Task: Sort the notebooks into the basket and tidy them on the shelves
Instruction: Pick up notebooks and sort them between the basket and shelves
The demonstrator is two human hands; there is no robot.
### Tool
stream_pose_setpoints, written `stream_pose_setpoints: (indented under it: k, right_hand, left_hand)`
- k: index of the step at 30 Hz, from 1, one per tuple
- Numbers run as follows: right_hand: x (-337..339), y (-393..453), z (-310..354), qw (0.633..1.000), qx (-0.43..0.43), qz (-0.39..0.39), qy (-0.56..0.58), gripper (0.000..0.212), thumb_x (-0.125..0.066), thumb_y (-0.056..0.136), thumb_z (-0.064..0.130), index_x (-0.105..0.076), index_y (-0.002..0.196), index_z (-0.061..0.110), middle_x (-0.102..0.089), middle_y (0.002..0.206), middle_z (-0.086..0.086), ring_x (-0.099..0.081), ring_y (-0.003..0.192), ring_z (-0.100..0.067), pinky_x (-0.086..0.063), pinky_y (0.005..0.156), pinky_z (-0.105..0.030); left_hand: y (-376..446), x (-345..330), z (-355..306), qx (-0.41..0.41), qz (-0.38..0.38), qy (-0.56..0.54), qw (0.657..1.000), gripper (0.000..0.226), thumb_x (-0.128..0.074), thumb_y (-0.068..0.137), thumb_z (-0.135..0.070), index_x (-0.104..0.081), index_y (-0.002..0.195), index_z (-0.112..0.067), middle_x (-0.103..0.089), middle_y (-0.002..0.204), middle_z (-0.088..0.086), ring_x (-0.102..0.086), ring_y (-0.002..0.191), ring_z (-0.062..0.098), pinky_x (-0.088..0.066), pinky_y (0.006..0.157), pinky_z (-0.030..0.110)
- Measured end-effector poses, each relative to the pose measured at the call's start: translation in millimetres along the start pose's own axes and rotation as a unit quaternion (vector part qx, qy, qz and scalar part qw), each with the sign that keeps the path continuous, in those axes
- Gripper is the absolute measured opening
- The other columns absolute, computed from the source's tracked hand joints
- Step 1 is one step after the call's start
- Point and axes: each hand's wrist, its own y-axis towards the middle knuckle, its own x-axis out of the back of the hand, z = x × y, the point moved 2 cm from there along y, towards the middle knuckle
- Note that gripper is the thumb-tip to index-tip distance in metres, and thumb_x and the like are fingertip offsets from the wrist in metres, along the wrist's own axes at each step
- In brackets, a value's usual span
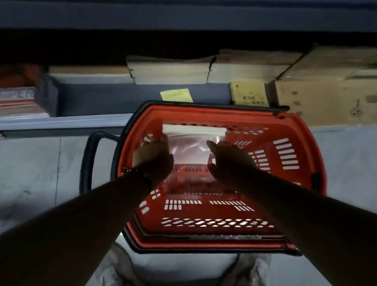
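Grey floor lay under the red basket (295, 134), where left hand (154, 159) and right hand (231, 159), at 12 o'clock, steadied a plastic-wrapped notebook pack (192, 140) from both sides.

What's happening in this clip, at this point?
A person stands over a red basket on the floor in front of low shelves. Both arms reach down into it: the left hand and right hand are at either side of a plastic-wrapped pack of notebooks leaning against the basket's far wall. Whether either hand has a firm grip on the pack is hard to tell in the dim light. More stacks and cardboard boxes sit on the shelf behind.
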Motion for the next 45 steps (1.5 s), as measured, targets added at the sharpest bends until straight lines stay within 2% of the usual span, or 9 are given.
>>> stream_pose_setpoints:
  k: [4, 13, 16, 22, 27, 31, 37, 41, 45]
  right_hand:
    - [-7, 20, 1, 1.0, 0.008, -0.028, -0.005, 0.067, -0.052, 0.093, 0.025, -0.024, 0.154, 0.021, -0.05, 0.141, -0.013, -0.051, 0.122, -0.032, -0.046, 0.1, -0.044]
    - [-18, 34, -7, 1.0, 0.01, -0.025, 0.006, 0.068, -0.047, 0.092, 0.024, -0.021, 0.154, 0.024, -0.038, 0.151, -0.017, -0.041, 0.133, -0.036, -0.044, 0.102, -0.049]
    - [-17, 34, -9, 0.999, 0.004, -0.044, 0.023, 0.062, -0.048, 0.092, 0.023, -0.031, 0.151, 0.023, -0.036, 0.154, -0.014, -0.038, 0.135, -0.033, -0.042, 0.104, -0.048]
    - [-24, 21, -26, 0.987, 0.001, -0.111, 0.116, 0.052, -0.057, 0.088, 0.017, -0.05, 0.139, 0.022, -0.046, 0.145, -0.005, -0.045, 0.13, -0.024, -0.044, 0.105, -0.043]
    - [-27, -2, -40, 0.922, -0.087, -0.136, 0.352, 0.057, -0.065, 0.089, 0.006, -0.046, 0.14, 0.018, -0.056, 0.128, 0.005, -0.057, 0.109, -0.012, -0.049, 0.082, -0.018]
    - [-14, -21, -39, 0.885, -0.094, -0.085, 0.449, 0.068, -0.076, 0.081, 0.012, -0.045, 0.141, 0.021, -0.059, 0.13, 0.003, -0.058, 0.118, -0.02, -0.056, 0.093, -0.041]
    - [37, -59, -34, 0.821, -0.09, -0.016, 0.563, 0.043, -0.07, 0.09, 0.026, -0.055, 0.13, 0.028, -0.059, 0.131, 0.009, -0.055, 0.12, -0.017, -0.047, 0.102, -0.044]
    - [87, -93, -37, 0.797, -0.093, -0.031, 0.595, 0.035, -0.078, 0.075, 0.045, -0.069, 0.106, 0.029, -0.073, 0.109, 0.004, -0.066, 0.11, -0.023, -0.048, 0.101, -0.048]
    - [139, -146, -33, 0.803, -0.054, 0.025, 0.594, 0.024, -0.067, 0.091, 0.031, -0.072, 0.115, 0.025, -0.075, 0.11, 0.004, -0.07, 0.104, -0.02, -0.052, 0.098, -0.044]
  left_hand:
    - [2, -17, -4, -0.006, -0.046, -0.055, 0.997, 0.043, -0.056, 0.095, -0.03, -0.04, 0.129, -0.011, -0.058, 0.121, 0.014, -0.064, 0.097, 0.035, -0.057, 0.075, 0.044]
    - [-12, -35, 1, -0.014, -0.083, -0.157, 0.984, 0.027, -0.058, 0.096, -0.027, -0.043, 0.116, -0.016, -0.067, 0.096, 0.006, -0.066, 0.075, 0.026, -0.055, 0.063, 0.038]
    - [1, -37, -4, -0.011, -0.06, -0.158, 0.986, 0.02, -0.058, 0.097, -0.029, -0.047, 0.109, -0.017, -0.065, 0.088, 0.0, -0.064, 0.074, 0.022, -0.055, 0.066, 0.036]
    - [24, -33, -11, -0.058, -0.023, -0.143, 0.988, 0.024, -0.045, 0.104, -0.029, -0.062, 0.117, -0.019, -0.07, 0.108, 0.002, -0.066, 0.092, 0.018, -0.053, 0.084, 0.031]
    - [-5, 5, -6, -0.05, -0.017, -0.18, 0.982, 0.025, -0.043, 0.106, -0.024, -0.058, 0.125, -0.019, -0.068, 0.12, 0.006, -0.065, 0.107, 0.022, -0.044, 0.084, 0.029]
    - [-38, 51, -6, -0.08, 0.013, -0.221, 0.972, 0.025, -0.039, 0.106, -0.026, -0.057, 0.124, -0.023, -0.063, 0.113, -0.005, -0.062, 0.095, 0.014, -0.051, 0.079, 0.029]
    - [-76, 134, 1, -0.078, 0.007, -0.375, 0.924, 0.013, -0.043, 0.101, -0.037, -0.056, 0.097, -0.04, -0.065, 0.093, -0.017, -0.068, 0.079, 0.0, -0.054, 0.06, 0.015]
    - [-96, 184, 6, -0.063, -0.011, -0.459, 0.886, 0.015, -0.051, 0.098, -0.046, -0.062, 0.102, -0.037, -0.069, 0.095, -0.012, -0.071, 0.086, 0.009, -0.06, 0.076, 0.039]
    - [-121, 229, 13, 0.005, -0.036, -0.528, 0.848, 0.012, -0.053, 0.101, -0.037, -0.064, 0.104, -0.033, -0.071, 0.097, -0.008, -0.072, 0.09, 0.016, -0.06, 0.081, 0.049]
